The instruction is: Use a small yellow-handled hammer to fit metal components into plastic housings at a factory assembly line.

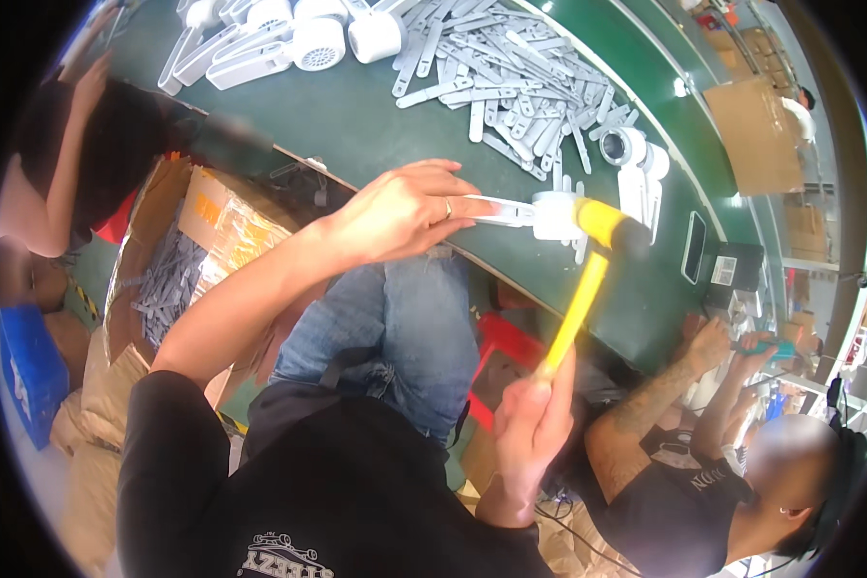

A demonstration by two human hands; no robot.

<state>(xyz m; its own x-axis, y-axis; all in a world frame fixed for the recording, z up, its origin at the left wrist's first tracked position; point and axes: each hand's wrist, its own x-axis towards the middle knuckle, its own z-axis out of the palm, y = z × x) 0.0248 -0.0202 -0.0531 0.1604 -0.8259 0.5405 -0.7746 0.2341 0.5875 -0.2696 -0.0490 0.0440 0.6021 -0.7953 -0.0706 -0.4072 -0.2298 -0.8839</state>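
Note:
My left hand (409,214), a ring on one finger, grips the handle of a white plastic housing shaped like a small hair dryer (555,216). It lies over the green table, its round head pointing right. My right hand (535,419) is wrapped round the yellow handle of a mallet (578,313). The mallet's yellow head with a dark face is at the right side of the housing's round head and partly covers it; whether they touch, I cannot tell. Beyond the left hand lies a heap of grey plastic handle strips (525,82).
More white housings (318,43) lie at the far left of the green table (299,116), and others (636,169) stand right of the strips. A phone-like device (694,247) lies at the right. An open carton (154,279) holds grey strips. Co-workers sit left and right (665,482).

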